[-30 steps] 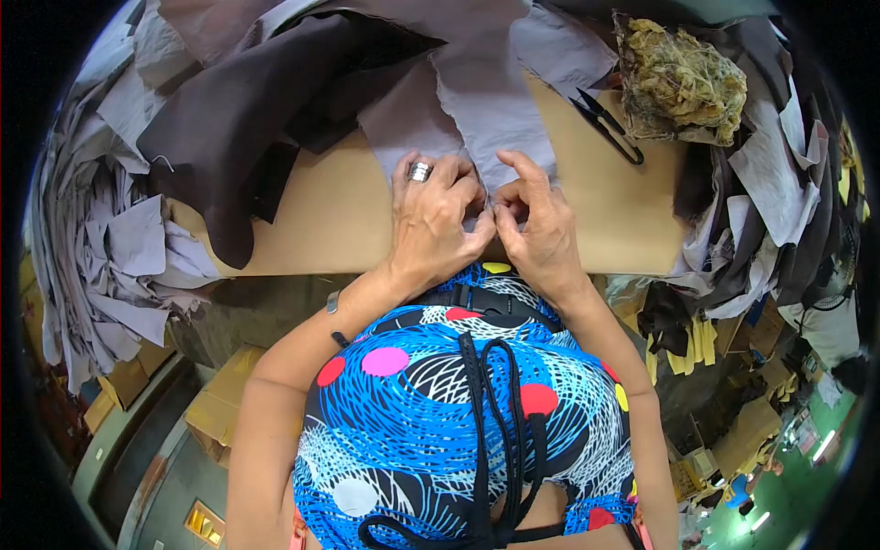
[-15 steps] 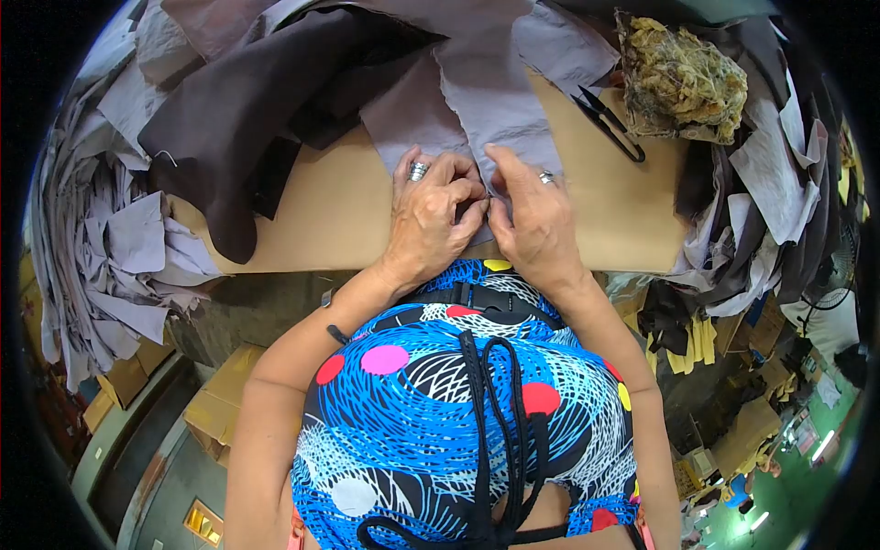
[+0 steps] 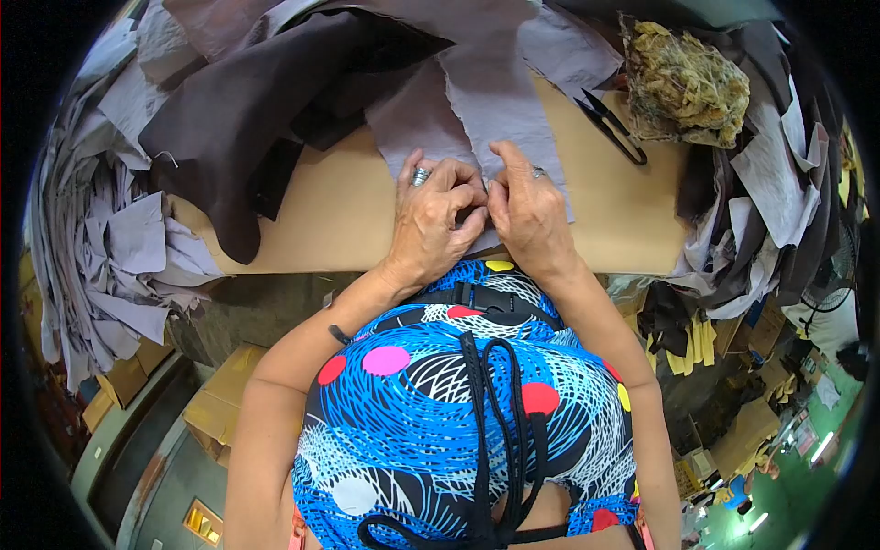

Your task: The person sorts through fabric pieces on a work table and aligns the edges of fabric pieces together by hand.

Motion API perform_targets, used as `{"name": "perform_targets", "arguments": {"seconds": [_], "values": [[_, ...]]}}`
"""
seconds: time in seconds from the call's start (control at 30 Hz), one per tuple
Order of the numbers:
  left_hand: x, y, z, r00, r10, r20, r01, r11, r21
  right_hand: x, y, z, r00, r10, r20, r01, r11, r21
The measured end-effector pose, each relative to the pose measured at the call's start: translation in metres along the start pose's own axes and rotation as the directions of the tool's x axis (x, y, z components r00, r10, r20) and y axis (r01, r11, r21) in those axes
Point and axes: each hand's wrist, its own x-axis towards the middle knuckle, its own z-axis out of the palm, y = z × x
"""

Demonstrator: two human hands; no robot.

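Observation:
Two mauve-grey leather-like pieces meet in front of me, a left piece (image 3: 417, 115) and an overlapping right piece (image 3: 500, 96) with a rough edge. At their near end, my left hand (image 3: 433, 220) is closed in a pinch on the seam, a ring on one finger. Close beside it, my right hand (image 3: 533, 218) presses thumb and bent fingers onto the right piece at the same spot; its index finger points up and away. The fingertips hide the pinched edges. Black thread snips (image 3: 610, 126) lie to the right of the pieces, untouched.
A tan board (image 3: 335, 206) covers the tabletop. Dark brown sheets (image 3: 215, 128) drape over its left side. Piles of grey pieces hang at the left (image 3: 128, 238) and right (image 3: 770, 188). A clear bag of yellowish clumps (image 3: 686, 84) sits at the back right. A cardboard box (image 3: 223, 399) stands below.
The pieces have shifted very slightly to the right. My right hand has turned a little, its fingers curling closer to the left hand. My left hand keeps its pinch.

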Motion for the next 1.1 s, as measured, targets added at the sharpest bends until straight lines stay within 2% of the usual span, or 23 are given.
{"name": "perform_targets", "arguments": {"seconds": [0.13, 0.2, 0.53, 0.83, 0.93, 1.03, 1.1], "values": [[-0.002, 0.001, -0.001, 1.0, -0.014, -0.022, 0.013, 0.999, -0.033, 0.001, -0.003, -0.007, 0.997, 0.053, 0.059, -0.058, 0.994, 0.088], [-0.003, 0.0, -0.001, 1.0, -0.008, -0.017, 0.007, 1.0, -0.026, 0.005, -0.004, -0.008, 0.997, 0.054, 0.061, -0.058, 0.996, 0.068], [-0.002, 0.0, -0.001, 1.0, -0.022, 0.002, 0.022, 1.0, -0.007, 0.007, -0.007, 0.001, 0.999, 0.038, -0.01, -0.04, 0.966, -0.254], [-0.003, -0.003, 0.002, 1.0, -0.015, -0.027, 0.015, 1.0, -0.008, 0.007, -0.004, 0.007, 0.999, 0.016, -0.051, -0.03, 0.957, -0.289], [-0.003, -0.004, 0.003, 0.999, -0.041, -0.021, 0.04, 0.998, -0.045, 0.007, -0.006, 0.005, 0.996, 0.065, -0.068, -0.08, 0.961, -0.264], [-0.003, -0.005, 0.004, 0.999, -0.023, -0.032, 0.022, 0.999, -0.03, 0.005, -0.001, 0.0, 0.982, 0.172, -0.078, -0.18, 0.977, -0.11], [-0.003, -0.004, 0.002, 1.0, -0.014, -0.028, 0.013, 1.0, -0.01, 0.011, -0.004, -0.017, 0.925, 0.376, -0.044, -0.368, 0.92, 0.135]]}}
